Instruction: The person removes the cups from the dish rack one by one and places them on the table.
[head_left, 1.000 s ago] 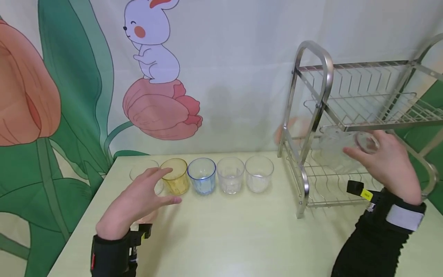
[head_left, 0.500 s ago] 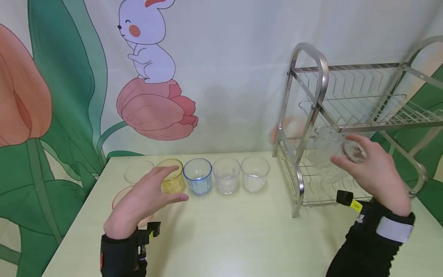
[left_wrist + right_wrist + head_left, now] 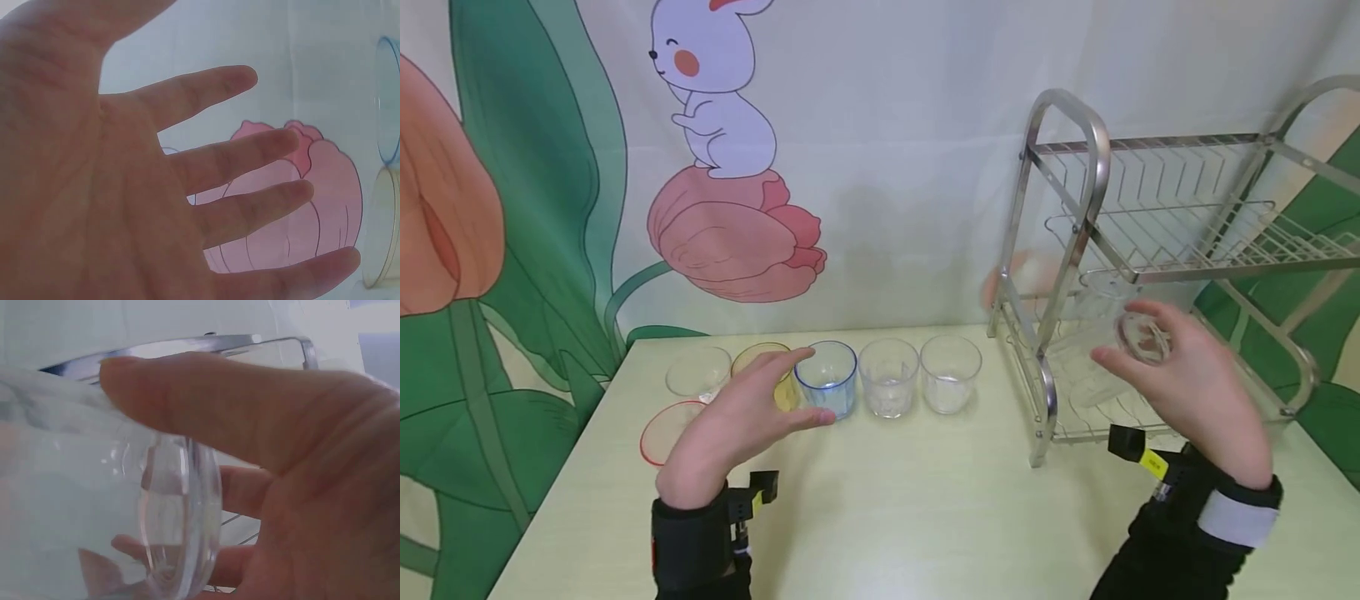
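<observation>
My right hand (image 3: pixel 1195 383) grips a clear glass (image 3: pixel 1142 337) near its thick base, in front of the rack's lower tier. The glass lies tipped on its side, its mouth turned left; the right wrist view shows thumb and fingers around its base end. My left hand (image 3: pixel 737 417) hovers over the table with fingers spread, holding nothing. Past its fingertips stand a yellow glass (image 3: pixel 787 393), partly covered by the hand, and a blue-rimmed glass (image 3: pixel 837 398). A red-rimmed glass (image 3: pixel 666 429) is half hidden behind the left hand.
Two clear glasses (image 3: pixel 889 379) continue the row to the right, and another clear glass (image 3: pixel 698 367) stands at its left end. A two-tier metal dish rack (image 3: pixel 1093 167) occupies the right side, with a clear glass (image 3: pixel 1105 290) on its lower tier. A printed curtain (image 3: pixel 910 167) hangs behind.
My right hand has moved left and slightly down with the clear glass, toward the rack's front left. My left hand has drifted right, from the yellow glass toward the blue-rimmed one.
</observation>
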Action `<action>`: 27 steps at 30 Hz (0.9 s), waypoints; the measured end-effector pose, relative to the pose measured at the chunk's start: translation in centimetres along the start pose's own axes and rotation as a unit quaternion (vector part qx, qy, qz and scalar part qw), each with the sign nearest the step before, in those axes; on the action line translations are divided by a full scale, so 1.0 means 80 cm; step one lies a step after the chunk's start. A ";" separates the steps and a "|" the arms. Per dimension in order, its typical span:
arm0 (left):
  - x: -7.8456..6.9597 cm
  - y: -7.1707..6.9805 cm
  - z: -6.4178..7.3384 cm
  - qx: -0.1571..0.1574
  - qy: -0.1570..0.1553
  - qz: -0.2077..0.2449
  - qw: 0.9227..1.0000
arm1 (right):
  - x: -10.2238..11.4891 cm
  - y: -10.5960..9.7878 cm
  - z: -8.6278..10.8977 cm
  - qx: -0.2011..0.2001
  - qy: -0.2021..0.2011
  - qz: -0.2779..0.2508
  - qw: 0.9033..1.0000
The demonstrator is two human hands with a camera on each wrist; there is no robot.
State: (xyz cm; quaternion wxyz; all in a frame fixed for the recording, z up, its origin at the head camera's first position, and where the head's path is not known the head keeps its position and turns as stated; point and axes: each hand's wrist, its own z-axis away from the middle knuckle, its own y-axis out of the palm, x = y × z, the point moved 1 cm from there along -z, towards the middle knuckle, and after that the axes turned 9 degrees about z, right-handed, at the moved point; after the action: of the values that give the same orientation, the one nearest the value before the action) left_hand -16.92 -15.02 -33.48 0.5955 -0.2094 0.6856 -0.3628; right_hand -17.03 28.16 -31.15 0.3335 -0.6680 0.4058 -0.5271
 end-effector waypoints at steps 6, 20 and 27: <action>-0.006 0.007 -0.003 0.012 -0.008 0.008 1.000 | 0.009 0.000 0.009 -0.007 0.001 0.013 1.000; -0.021 0.019 -0.009 0.014 0.040 0.087 0.995 | 0.041 0.006 0.017 0.019 -0.021 -0.048 0.998; -0.033 0.026 -0.017 0.006 0.077 0.121 0.990 | 0.066 0.024 0.016 0.024 -0.051 -0.138 0.989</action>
State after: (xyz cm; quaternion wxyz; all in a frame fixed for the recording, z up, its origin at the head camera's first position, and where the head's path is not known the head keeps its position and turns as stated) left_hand -17.44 -11.43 -33.29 0.5814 -0.0923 0.7476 -0.3075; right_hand -15.57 22.57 -30.80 0.2934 -0.7355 0.2796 -0.5429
